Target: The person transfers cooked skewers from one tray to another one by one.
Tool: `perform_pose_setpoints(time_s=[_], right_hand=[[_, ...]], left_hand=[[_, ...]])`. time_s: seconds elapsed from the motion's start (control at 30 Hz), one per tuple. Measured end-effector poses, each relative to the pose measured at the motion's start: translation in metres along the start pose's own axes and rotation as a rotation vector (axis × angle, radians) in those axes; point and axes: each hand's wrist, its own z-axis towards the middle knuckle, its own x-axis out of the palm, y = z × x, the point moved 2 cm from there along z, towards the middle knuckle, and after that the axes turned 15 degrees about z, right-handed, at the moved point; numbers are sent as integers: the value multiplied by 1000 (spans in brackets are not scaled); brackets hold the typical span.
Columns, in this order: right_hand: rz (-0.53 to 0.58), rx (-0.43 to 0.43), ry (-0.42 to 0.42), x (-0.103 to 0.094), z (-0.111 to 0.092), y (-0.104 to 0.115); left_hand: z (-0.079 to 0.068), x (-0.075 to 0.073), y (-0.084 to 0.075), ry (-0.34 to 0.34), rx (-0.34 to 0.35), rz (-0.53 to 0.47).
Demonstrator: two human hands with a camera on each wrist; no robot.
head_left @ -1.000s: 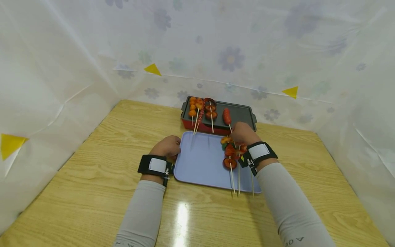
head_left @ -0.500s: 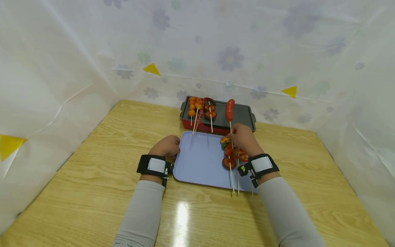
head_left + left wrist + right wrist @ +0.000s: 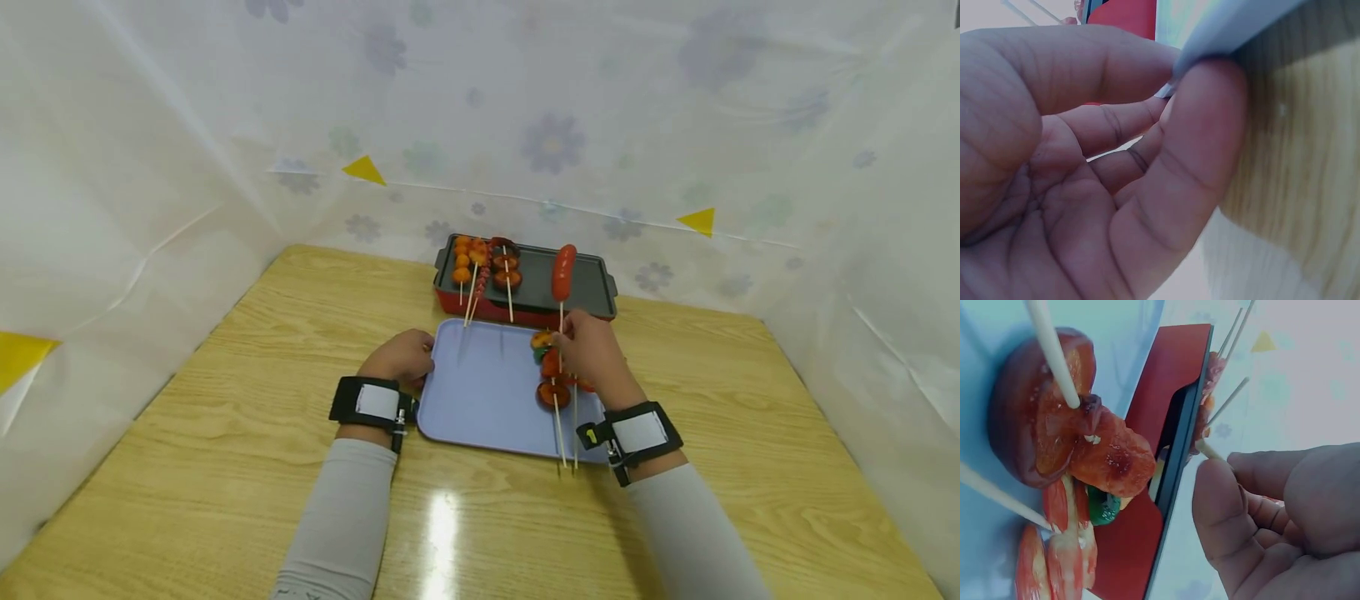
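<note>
My left hand (image 3: 400, 357) pinches the left rim of a lilac tray (image 3: 480, 400) between thumb and fingers; the left wrist view shows the thumb (image 3: 1207, 125) against the tray edge. My right hand (image 3: 597, 348) pinches the wooden stick of a sausage skewer (image 3: 563, 273), whose red sausage points up in front of the grill's dark plate (image 3: 536, 293). In the right wrist view the stick end (image 3: 1210, 450) shows between thumb and finger, and the sausage is hidden. Below this hand, on the tray's right side, lie a mixed skewer with a mushroom cap (image 3: 553, 395) and another partly covered skewer.
The red-sided grill (image 3: 480, 307) stands behind the tray. On its left half lie several skewers, including orange balls (image 3: 461, 273) and brown mushroom slices (image 3: 507, 279). Bare wooden table (image 3: 262, 400) surrounds the tray, and a flowered curtain (image 3: 480, 108) hangs behind.
The sausage has risen off the grill plate and tipped upright. My right hand has come slightly back towards me with the skewer. My left hand stays at the tray's rim.
</note>
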Motion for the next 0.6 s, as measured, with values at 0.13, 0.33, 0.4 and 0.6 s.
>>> perform_pose_setpoints(time_s=[0.13,0.33,0.4,0.6], right_hand=[[-44,-2,12,1,-8,1],[-73,5,86,7,-23,2],[-83,-8,105,10,-27,1],[-91,46,178,17,-36,-2]], left_hand=[[0,0,0,0,7,-2],[1,0,1,3,-5,0],[2,-1,0,6,-6,8],[0,-2,-2,8,-15,25]])
